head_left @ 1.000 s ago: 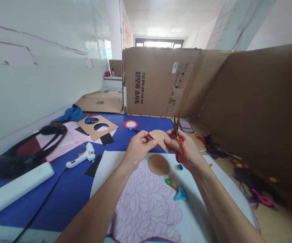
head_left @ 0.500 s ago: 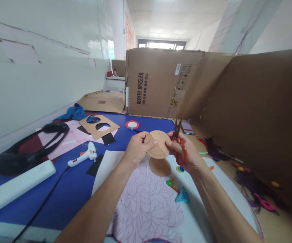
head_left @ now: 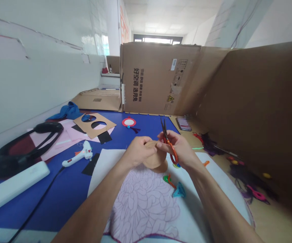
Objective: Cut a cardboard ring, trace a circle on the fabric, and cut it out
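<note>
1. While both hands are pulled in close together over the table, the left hand [head_left: 137,151] pinches a round cardboard disc [head_left: 151,159], so part of it is hidden behind the fingers.
2. Right hand [head_left: 176,146] has a pair of orange-handled scissors [head_left: 169,143] hooked in its grip, with the blades pointing up and slightly apart. Its fingers sit right at the top edge of the disc, and I can't see any cut happening.
3. That disc is held just over a second cardboard circle [head_left: 163,167] lying on a white sheet [head_left: 105,162] with a pink flower print [head_left: 143,206]. Can't really tell if the two circles touch.
4. Also on the sheet, just below the hands, are a green and orange clip [head_left: 168,180] and a blue clip [head_left: 178,190].
5. Over on the left, the blue mat [head_left: 151,123] has a white glue gun [head_left: 77,158] with a black cord [head_left: 34,206], a white power strip [head_left: 11,185], and a cardboard sheet with two round holes [head_left: 92,125].
6. Past the mat there's a black paper scrap [head_left: 104,137], a red ring [head_left: 128,122], and a phone [head_left: 183,124] with its screen blurred out, all in front of a big cardboard box [head_left: 156,77].
</note>
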Tool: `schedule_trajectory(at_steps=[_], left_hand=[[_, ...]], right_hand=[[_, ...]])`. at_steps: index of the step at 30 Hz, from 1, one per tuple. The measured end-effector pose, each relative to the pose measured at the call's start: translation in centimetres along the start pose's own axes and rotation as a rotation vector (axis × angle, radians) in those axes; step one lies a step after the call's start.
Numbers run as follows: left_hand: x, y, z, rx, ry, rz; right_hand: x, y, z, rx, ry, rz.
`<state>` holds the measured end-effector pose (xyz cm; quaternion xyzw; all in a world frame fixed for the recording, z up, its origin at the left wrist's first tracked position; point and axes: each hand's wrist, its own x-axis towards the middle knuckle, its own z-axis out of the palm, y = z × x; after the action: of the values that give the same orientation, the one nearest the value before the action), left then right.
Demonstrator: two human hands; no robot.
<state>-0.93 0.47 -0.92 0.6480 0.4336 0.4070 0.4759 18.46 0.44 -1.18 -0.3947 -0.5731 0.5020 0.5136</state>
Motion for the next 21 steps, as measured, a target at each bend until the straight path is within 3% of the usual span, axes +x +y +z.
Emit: schedule_trajectory(at_steps=[7, 14, 17, 21], left_hand=[[0.4, -0.2, 0.1, -0.246, 0.198, -0.069], [0.3, 0.2, 1.8, -0.754, 0.166, -0.057], [0.3, 0.3, 2.3, -0.816, 0.206, -0.019], [0.6, 0.3, 1.5, -0.814, 0.295, 0.019]], right_hand=[[0.3, 0.5, 0.3, 0.008, 0.063, -0.035], [0.4, 0.5, 1.3, 0.152, 0.254, -0.036], [0.2, 0.4, 1.5, 0.177, 0.230, -0.016], [-0.3, -0.4, 1.1, 0.074, 0.124, -0.031]])
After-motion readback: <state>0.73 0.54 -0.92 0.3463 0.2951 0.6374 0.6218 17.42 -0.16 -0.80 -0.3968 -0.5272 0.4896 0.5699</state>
